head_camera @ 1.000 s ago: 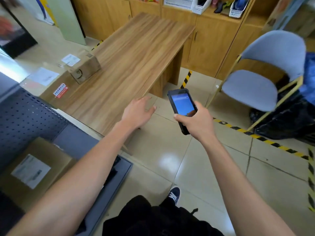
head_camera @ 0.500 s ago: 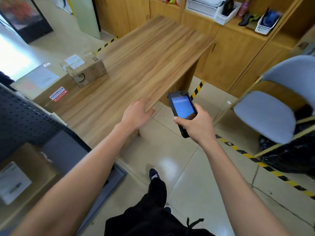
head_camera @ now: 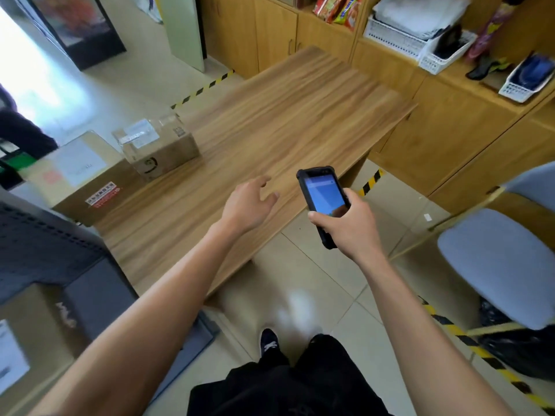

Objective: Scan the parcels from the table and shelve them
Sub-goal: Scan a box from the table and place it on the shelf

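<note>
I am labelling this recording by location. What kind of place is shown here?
Probably a small parcel pick-up office: labelled cardboard parcels on a wooden table, a handheld scanner in the right hand, metal shelving holding another box.

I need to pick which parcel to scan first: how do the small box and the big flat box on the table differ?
The small box is compact and tall for its footprint; the big flat box is wide and low. The small box sits nearer the table's middle; the big flat box lies at its left end. The big flat box bears a red sticker; the small box bears clear tape and a dark printed mark. Both are brown cardboard with white labels, untouched.
</note>
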### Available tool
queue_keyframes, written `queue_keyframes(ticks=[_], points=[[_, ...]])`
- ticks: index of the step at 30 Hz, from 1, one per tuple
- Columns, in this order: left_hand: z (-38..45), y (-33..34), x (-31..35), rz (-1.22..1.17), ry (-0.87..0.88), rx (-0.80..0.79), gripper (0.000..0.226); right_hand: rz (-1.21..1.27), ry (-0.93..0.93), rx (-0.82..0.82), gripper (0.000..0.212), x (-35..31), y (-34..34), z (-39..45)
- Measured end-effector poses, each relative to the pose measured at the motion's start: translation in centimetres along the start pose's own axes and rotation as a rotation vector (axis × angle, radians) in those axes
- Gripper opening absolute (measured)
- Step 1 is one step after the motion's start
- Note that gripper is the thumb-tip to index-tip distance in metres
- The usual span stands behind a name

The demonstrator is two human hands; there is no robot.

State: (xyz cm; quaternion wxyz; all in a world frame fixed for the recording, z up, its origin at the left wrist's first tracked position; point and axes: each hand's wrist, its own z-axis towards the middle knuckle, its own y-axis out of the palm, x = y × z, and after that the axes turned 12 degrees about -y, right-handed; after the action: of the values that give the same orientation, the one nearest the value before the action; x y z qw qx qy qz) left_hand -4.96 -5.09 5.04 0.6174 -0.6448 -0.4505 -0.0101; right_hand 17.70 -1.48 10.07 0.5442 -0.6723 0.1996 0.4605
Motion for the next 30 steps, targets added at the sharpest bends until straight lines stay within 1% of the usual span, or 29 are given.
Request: queue_keyframes(ticks=[7,13,20,24,27,30], points=[[5.0,-1.0,0.9,-0.012,-0.149,0.094,0.055,0.038,-0.07,-0.115,0.042,1.3,0.6,8.9],[7.4,-2.1,1.1,-0.107,-0.329,0.203,0.053,0.042,-0.175,-0.257,0.044,1.4,1.5,15.7],[7.5,-3.5,-2.1,-0.223,-0.504,0.332,0.053,0.013,-0.264,-0.436,0.04,0.4,4.8,20.5],[8.3,-4.8,-4.6,-0.269,-0.57,0.4,0.055,-0.006,-0.293,-0.525,0.038,-0.8,7.4,23.0],[9.7,-5.7,-6.9,-0.28,-0.627,0.42,0.056,-0.028,-0.304,-0.562,0.039,-1.9,9.5,24.5],[11.5,-6.6,-9.3,-0.339,-0.686,0.431,0.058,-0.047,-0.309,-0.61,0.042,-3.0,11.9,26.0]])
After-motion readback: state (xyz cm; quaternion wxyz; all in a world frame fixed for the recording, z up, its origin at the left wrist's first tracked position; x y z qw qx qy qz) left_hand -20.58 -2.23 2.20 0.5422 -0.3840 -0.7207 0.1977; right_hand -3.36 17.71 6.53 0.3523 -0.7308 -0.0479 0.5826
